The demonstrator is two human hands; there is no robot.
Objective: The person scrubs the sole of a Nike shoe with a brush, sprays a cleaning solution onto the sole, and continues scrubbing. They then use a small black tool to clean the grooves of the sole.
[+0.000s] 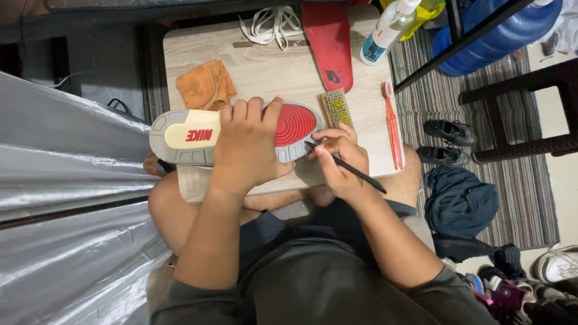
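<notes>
Left hand (250, 144) on upturned sneaker (192, 135), thin black tool (349, 168) in right hand (340, 162)

Setting: a lived-in room of a home, used as a floor-level shoe-cleaning corner. Evidence: low wooden board (265, 72) across the seated person's bare knees; striped woven rug (481, 138); small black shoes (448, 131) and more footwear (557, 265) left about the floor; heap of dark clothing (460, 204); big blue water jug (500, 33); dark wooden stool legs (524, 114); silvery sheeting (66, 198) hung at the side. Cleaning kit: bristle brush (337, 108), red toothbrush (392, 126), spray bottle (388, 30), orange cloth (206, 85), loose white laces (271, 25), red insole (330, 42)
</notes>
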